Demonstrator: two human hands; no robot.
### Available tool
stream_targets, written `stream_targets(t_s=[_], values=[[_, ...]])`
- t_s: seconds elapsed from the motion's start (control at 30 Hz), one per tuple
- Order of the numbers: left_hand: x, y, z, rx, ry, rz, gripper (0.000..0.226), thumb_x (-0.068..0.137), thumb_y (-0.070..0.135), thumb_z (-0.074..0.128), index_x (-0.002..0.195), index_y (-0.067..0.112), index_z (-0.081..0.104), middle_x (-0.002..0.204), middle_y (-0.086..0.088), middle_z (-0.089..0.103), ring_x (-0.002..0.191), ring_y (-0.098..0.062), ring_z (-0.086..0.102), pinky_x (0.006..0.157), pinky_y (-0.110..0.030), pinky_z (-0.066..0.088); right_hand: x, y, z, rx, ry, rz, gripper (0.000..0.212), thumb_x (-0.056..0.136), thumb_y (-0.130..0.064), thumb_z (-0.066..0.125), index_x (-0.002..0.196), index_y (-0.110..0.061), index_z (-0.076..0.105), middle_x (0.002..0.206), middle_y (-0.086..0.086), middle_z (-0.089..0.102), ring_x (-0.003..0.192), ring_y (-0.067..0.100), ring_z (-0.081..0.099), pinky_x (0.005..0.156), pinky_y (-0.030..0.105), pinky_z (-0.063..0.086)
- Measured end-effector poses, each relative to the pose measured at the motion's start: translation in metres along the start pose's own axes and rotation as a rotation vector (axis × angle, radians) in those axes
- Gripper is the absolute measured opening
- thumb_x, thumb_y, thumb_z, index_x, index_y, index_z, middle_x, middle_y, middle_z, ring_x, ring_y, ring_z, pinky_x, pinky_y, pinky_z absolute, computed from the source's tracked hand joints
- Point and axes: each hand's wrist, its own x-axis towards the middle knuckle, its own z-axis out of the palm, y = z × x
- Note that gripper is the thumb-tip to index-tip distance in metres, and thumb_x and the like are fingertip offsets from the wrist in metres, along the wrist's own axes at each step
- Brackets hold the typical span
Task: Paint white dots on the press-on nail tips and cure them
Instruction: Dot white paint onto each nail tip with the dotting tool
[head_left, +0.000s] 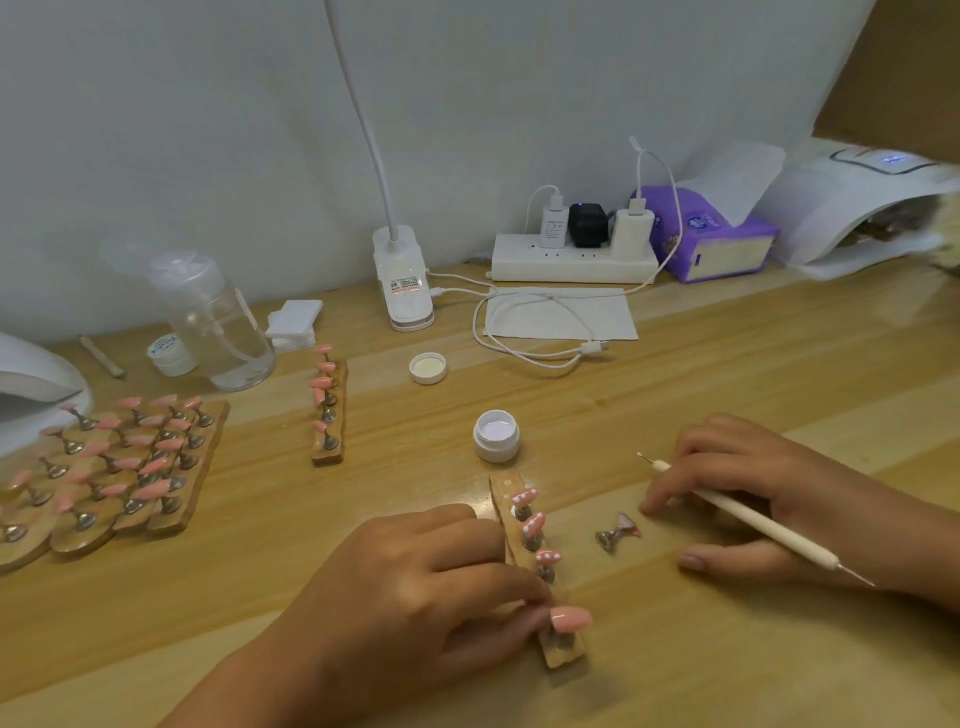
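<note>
A wooden strip holder lies near the table's front and carries pink nail tips on metal stands. Three tips bear white dots; the nearest tip is plain pink. My left hand pinches the stand of that plain tip. My right hand holds a white dotting tool and its fingertips rest on the table. One loose metal stand lies on its side between holder and right hand. An open jar of white gel stands behind the holder.
At left lie several wooden strips of plain pink tips, and another strip. A jar lid, pump bottle, clip lamp, power strip, tissue pack and curing lamps surround them.
</note>
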Motion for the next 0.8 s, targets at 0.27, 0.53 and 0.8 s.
stream_targets(t_s=[0.27,0.53,0.8], values=[[-0.001,0.002,0.001,-0.023,-0.006,0.021,0.011,0.087,0.035,0.072,0.092,0.027,0.078,0.068,0.009,0.057,0.057,-0.011,0.044,0.053,-0.018,0.037,0.017,0.009,0.018,0.029,0.07,-0.029,0.028,0.087,-0.055,0.064,0.11,-0.04,0.064,0.092,-0.02,0.054,0.087,0.001,0.051,0.08,0.014,0.037],[0.0,0.004,0.005,-0.067,-0.026,0.026,0.013,0.086,0.038,0.071,0.096,0.032,0.078,0.066,0.012,0.057,0.056,-0.007,0.041,0.055,-0.011,0.035,0.018,0.01,0.022,0.017,0.058,-0.028,0.021,0.088,-0.055,0.063,0.107,-0.046,0.062,0.089,-0.023,0.05,0.084,-0.001,0.05,0.08,0.012,0.033],[0.001,0.006,0.007,0.044,-0.004,0.122,0.01,0.089,0.036,0.07,0.09,0.031,0.078,0.063,0.01,0.051,0.059,-0.006,0.039,0.057,-0.012,0.035,0.018,-0.011,0.014,0.137,0.209,-0.078,0.013,0.079,-0.034,0.072,0.09,-0.032,0.065,0.081,-0.014,0.052,0.08,0.009,0.051,0.07,0.023,0.043]])
